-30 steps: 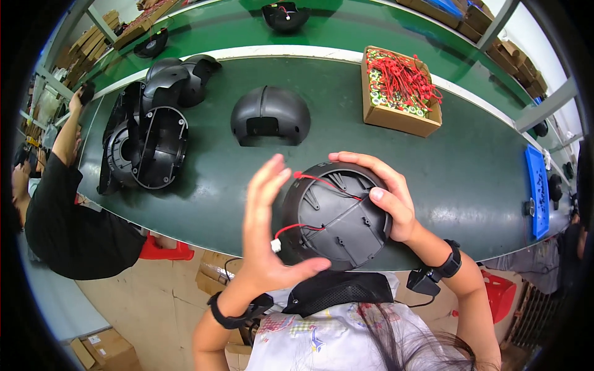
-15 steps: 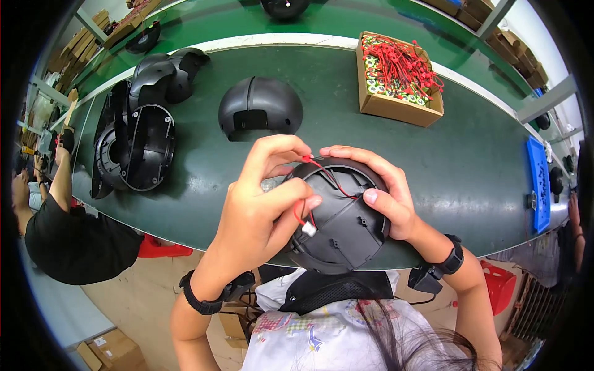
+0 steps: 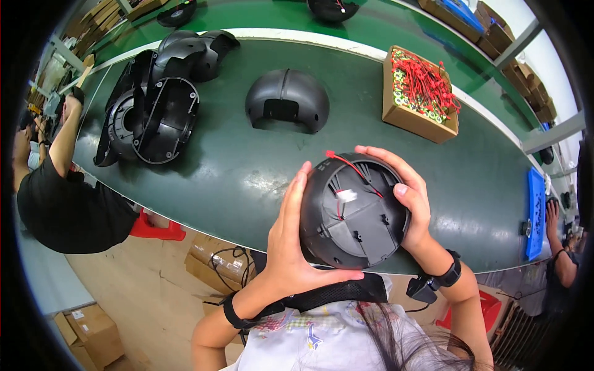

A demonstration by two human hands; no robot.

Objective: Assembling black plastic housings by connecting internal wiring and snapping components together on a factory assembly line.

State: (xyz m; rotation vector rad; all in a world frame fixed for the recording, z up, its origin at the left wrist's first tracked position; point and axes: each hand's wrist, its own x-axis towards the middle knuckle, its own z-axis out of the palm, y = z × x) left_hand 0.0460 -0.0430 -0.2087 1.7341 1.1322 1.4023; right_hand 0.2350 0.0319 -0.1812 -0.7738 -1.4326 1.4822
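A round black plastic housing is held between my two hands near the table's front edge, its hollow side facing up. My left hand cups its left side, fingers along the wall and thumb under the near edge. My right hand grips the right rim, thumb on top and fingers round the far side. Red and black wires run inside the housing. A white connector sits over its interior, slightly blurred, and a red connector rests at its far rim.
Ahead on the green table lies a domed black shell. More black shells are stacked to the left. At right stands a cardboard box of batteries with red wires, then a blue tray. Co-workers sit at both sides.
My left hand has let go of the wires and white connector and now cups the housing's left side. The white connector has moved over the housing's interior. The view has shifted.
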